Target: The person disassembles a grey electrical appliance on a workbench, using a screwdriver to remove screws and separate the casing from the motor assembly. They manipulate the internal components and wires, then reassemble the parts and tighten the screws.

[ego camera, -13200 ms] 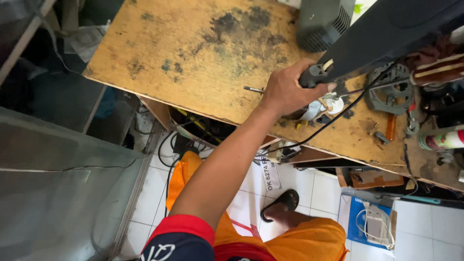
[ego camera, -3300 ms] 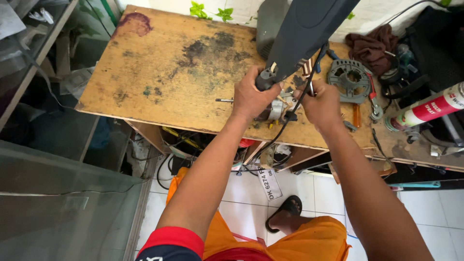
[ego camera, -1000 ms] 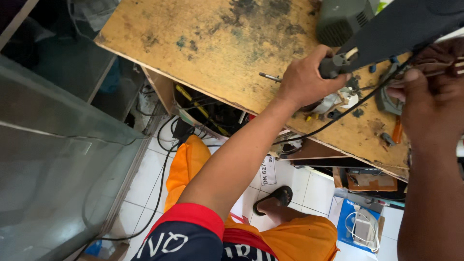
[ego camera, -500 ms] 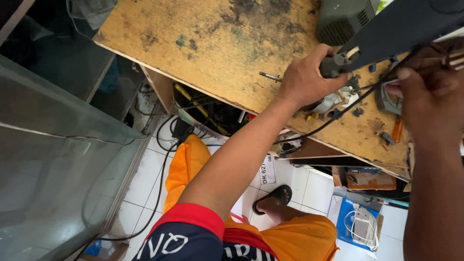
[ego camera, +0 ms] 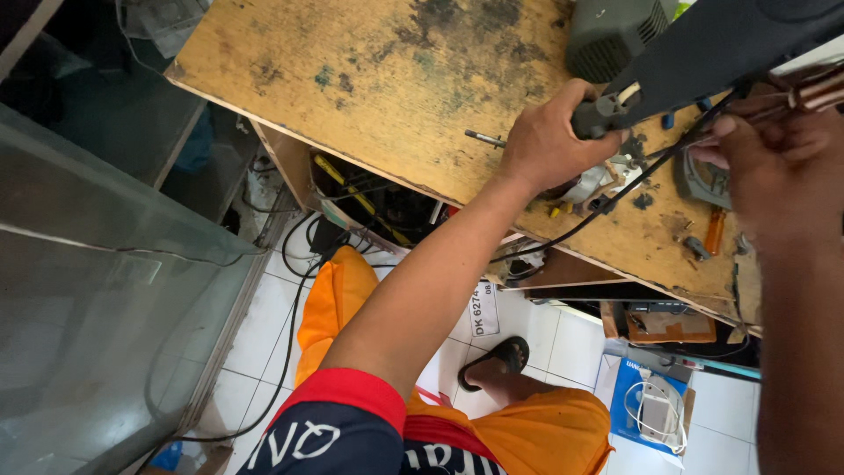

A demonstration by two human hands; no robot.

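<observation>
My left hand (ego camera: pixel 552 141) is closed around the lower end of a long dark grey appliance body (ego camera: pixel 721 48) that slants up to the right over the stained wooden workbench (ego camera: pixel 369 79). A black cable (ego camera: pixel 607 198) trails from that end down past the bench edge. My right hand (ego camera: pixel 774 171) is raised at the right and pinches thin copper-coloured wires (ego camera: pixel 813 92) coming from the appliance. Small parts lie under my left hand; what they are is unclear.
A grey vented housing (ego camera: pixel 611 35) stands on the bench behind the appliance. A screw or bit (ego camera: pixel 485 138), an orange-handled tool (ego camera: pixel 714 230) and a round metal part (ego camera: pixel 703 180) lie on the bench. A glass tank (ego camera: pixel 97 290) stands at the left. Cables and boxes crowd the tiled floor.
My right hand has come further into view and risen to the copper wires. My left hand keeps its grip on the appliance end; the view has shifted only slightly.
</observation>
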